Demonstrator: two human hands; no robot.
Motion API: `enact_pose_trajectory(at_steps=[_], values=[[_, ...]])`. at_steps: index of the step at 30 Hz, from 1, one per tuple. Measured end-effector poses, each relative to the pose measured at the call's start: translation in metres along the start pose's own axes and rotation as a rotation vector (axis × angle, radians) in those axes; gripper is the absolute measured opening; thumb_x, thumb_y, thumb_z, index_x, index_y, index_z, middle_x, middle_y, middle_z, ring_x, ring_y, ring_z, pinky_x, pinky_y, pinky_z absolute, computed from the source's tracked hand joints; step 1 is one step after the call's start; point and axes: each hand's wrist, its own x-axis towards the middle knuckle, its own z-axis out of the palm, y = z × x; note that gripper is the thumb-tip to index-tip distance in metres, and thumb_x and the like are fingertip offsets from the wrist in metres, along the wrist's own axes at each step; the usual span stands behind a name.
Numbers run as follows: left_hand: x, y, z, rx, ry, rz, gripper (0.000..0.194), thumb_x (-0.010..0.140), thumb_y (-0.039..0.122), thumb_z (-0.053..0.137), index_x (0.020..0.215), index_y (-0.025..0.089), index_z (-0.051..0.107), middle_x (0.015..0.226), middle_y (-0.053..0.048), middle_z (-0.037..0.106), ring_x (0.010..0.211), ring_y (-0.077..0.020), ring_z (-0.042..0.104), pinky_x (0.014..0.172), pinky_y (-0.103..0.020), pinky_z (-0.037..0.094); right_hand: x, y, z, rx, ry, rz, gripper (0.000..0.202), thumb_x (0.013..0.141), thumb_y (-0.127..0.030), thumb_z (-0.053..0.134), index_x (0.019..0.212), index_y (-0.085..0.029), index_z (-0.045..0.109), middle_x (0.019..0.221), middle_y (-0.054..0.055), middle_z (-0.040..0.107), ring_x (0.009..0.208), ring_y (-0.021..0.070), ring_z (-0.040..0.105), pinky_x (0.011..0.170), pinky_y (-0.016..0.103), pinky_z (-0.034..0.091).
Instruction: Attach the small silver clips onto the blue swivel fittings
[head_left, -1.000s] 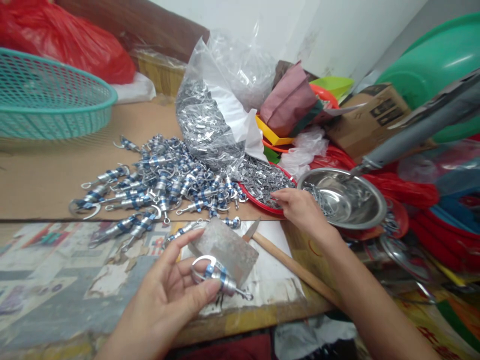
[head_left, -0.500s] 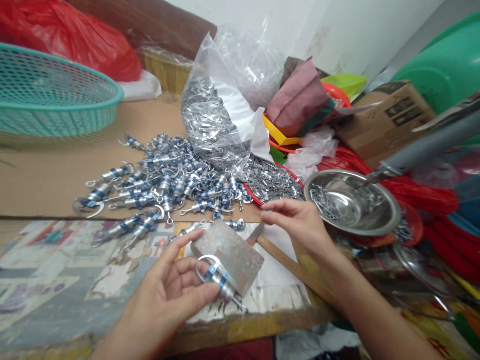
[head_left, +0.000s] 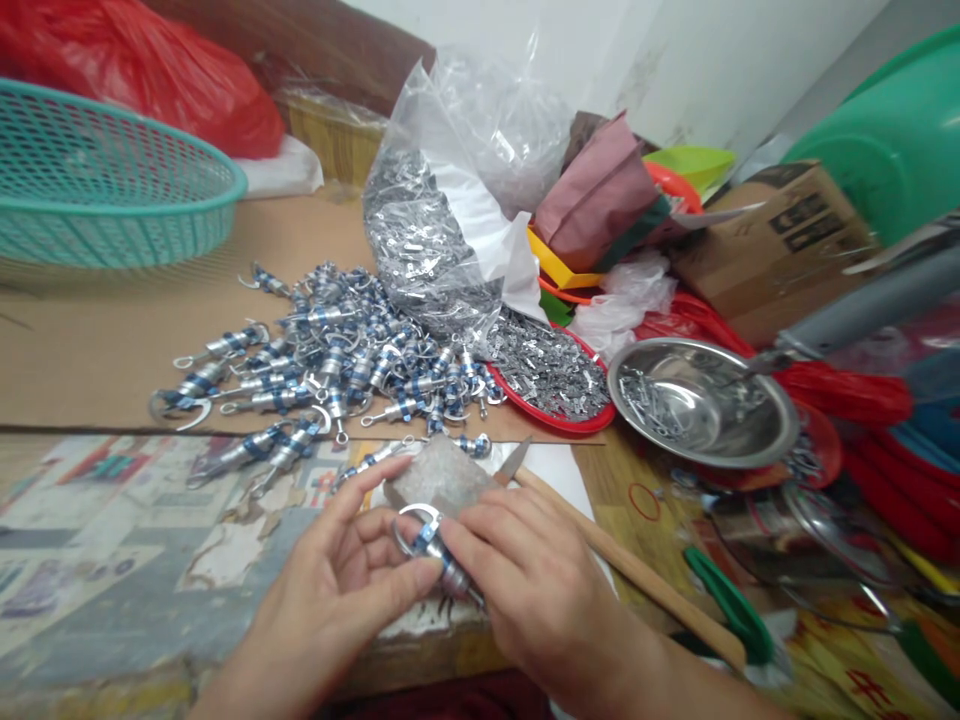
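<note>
My left hand [head_left: 337, 590] pinches a blue-and-silver metal hook piece [head_left: 429, 540], a banded cylinder with a curved silver hook at its top. My right hand [head_left: 547, 580] is closed, its fingertips against the right side of this piece; whatever they pinch is hidden. Behind both hands sits a grey metal block [head_left: 442, 472], partly covered by my right hand. A hammer with a wooden handle [head_left: 637, 560] lies to the right, its metal head [head_left: 514, 460] beside the block. Many similar hook pieces [head_left: 352, 350] lie heaped beyond the block.
A red dish [head_left: 559, 422] of small metal clips and a steel bowl [head_left: 784, 430] stand right of the heap. Behind them leans a clear bag of clips [head_left: 427, 240]. A teal basket [head_left: 120, 235] is at the left; a grey lever arm [head_left: 862, 305] juts in from the right.
My right hand has come from beside the red dish down and left to the hook piece. My left hand has stayed in place, still holding it. The hammer's handle is now uncovered.
</note>
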Motion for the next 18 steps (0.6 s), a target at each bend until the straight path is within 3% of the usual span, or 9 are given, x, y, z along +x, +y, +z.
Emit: enact_pose_trajectory(at_steps=[6,10,13,15,18], values=[[-0.002,0.001,0.003,0.019,0.028,0.015,0.067,0.063,0.020,0.077,0.122,0.022,0.044,0.072,0.003,0.065,0.069,-0.0122,0.061,0.066,-0.021,0.051,-0.003,-0.014,0.002,-0.114,0.018,0.019,0.035,0.092,-0.010,0.031,0.094,-0.006,0.065,0.081,0.011,0.067,0.076,0.0210,0.056,0.068,0.034,0.045],[-0.002,0.001,0.003,0.014,0.040,0.006,0.068,0.062,0.019,0.077,0.122,0.022,0.044,0.072,0.003,0.065,0.070,-0.0135,0.062,0.066,-0.023,0.052,-0.011,-0.016,0.000,-0.060,0.003,0.129,0.034,0.089,-0.013,0.033,0.107,-0.011,0.062,0.084,0.009,0.065,0.075,0.0202,0.056,0.065,0.034,0.046],[-0.001,0.001,0.002,-0.001,0.012,-0.003,0.070,0.063,0.019,0.077,0.123,0.022,0.042,0.072,0.003,0.064,0.069,-0.0148,0.064,0.065,-0.025,0.052,-0.025,0.003,-0.007,0.011,0.114,0.239,0.036,0.088,-0.009,0.036,0.117,-0.017,0.056,0.094,0.009,0.062,0.087,0.0187,0.058,0.072,0.031,0.047],[-0.001,0.001,0.002,-0.002,0.012,-0.001,0.070,0.062,0.019,0.077,0.123,0.022,0.043,0.073,0.003,0.065,0.068,-0.0155,0.065,0.064,-0.026,0.053,-0.038,0.024,-0.014,-0.065,0.135,0.371,0.032,0.089,-0.014,0.042,0.118,-0.018,0.055,0.097,0.010,0.061,0.090,0.0200,0.059,0.076,0.033,0.048],[-0.001,0.000,0.002,0.004,0.033,0.004,0.069,0.062,0.021,0.077,0.122,0.021,0.044,0.072,0.002,0.065,0.068,-0.0160,0.066,0.065,-0.027,0.053,-0.059,0.053,-0.018,-0.143,-0.104,0.582,0.029,0.086,-0.030,0.053,0.112,-0.017,0.058,0.089,0.008,0.064,0.081,0.0222,0.064,0.070,0.034,0.051]])
